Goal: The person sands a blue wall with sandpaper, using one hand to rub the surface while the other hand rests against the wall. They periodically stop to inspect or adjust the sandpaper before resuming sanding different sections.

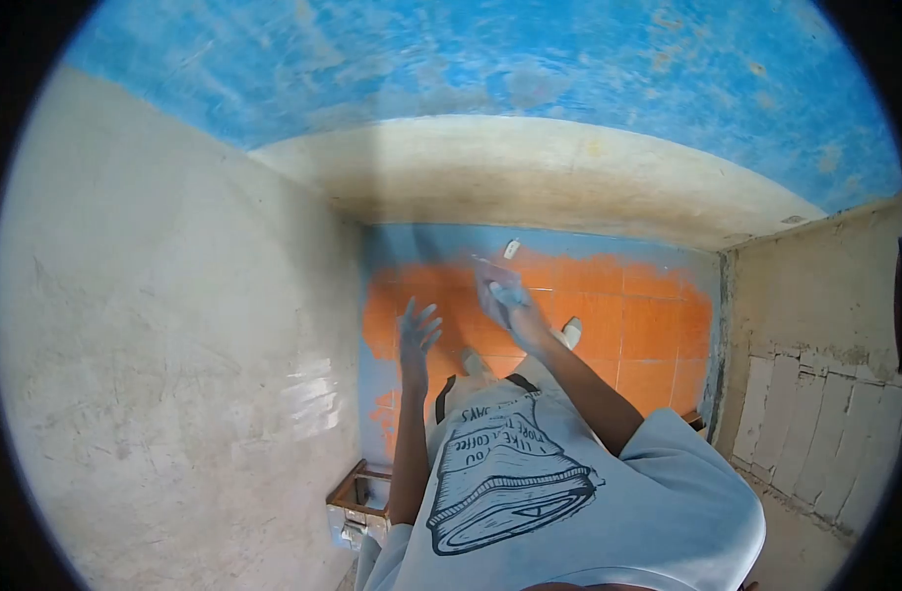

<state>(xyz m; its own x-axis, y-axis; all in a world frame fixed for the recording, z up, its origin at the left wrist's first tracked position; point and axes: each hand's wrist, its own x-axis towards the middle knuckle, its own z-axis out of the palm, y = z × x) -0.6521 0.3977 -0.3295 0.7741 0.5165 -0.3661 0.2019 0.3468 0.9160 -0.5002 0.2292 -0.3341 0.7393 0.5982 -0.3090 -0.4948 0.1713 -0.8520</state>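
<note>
My right hand (pixel 510 303) is in front of my body over the floor, its fingers closed on a thin, flat, greyish-brown piece that looks like folded sandpaper (pixel 494 270). Motion smears its outline a little. To the left, my left hand (pixel 418 330) is raised with its fingers spread and nothing in it. Pale bluish dust coats both hands. Ahead rises a blue wall (pixel 530 59) with worn, lighter, cloudy patches; neither hand touches it.
A bare cream band (pixel 549 172) runs below the blue. Grey-blue dust rims the orange tiled floor (pixel 579 305), where a small white object (pixel 512 248) lies. A plain wall (pixel 175 325) stands close at left, a wooden-framed stool (pixel 357 492) beside it, rough plaster (pixel 815 424) at right.
</note>
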